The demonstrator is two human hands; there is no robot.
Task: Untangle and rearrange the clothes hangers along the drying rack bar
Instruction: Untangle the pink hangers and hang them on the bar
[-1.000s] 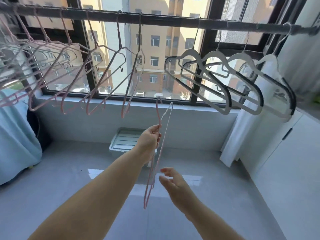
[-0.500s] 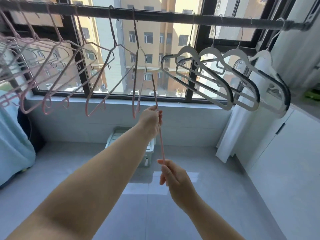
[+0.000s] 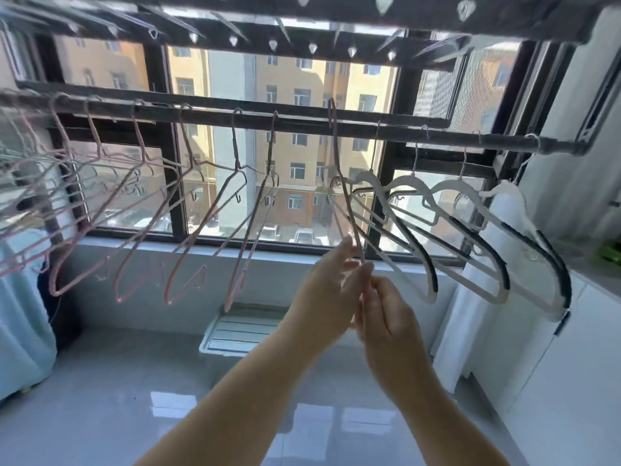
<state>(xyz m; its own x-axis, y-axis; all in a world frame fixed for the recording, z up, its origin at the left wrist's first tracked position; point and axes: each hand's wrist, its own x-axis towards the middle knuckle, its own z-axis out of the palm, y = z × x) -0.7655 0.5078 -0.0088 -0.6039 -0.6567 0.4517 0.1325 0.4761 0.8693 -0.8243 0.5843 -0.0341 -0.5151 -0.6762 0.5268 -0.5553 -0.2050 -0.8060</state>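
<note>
- The drying rack bar ran across the window from left to right.
- One pink hanger hung edge-on just right of the bar's middle, in the gap between the two groups of hangers.
- Its hook stood at the bar and rose above it; I could not tell whether it sat fully over the bar.
- The left hand reached up to the hanger's lower wire, and its grip pinched the wire between the thumb and nearly straight fingers.
- The right hand was just beside and below the left one, touching it, with its grip curled around the lower part of the same hanger, most of which the two hands hid.
- A row of pink wire hangers filled the bar from its left end towards the middle, crowding and overlapping at the far left.
- Four white hangers with dark shoulder strips hung along the right stretch of the bar, up to its right end.
- On the floor below the window lay a white crate.
- A pale blue cloth hung at the left edge of the view.
</note>
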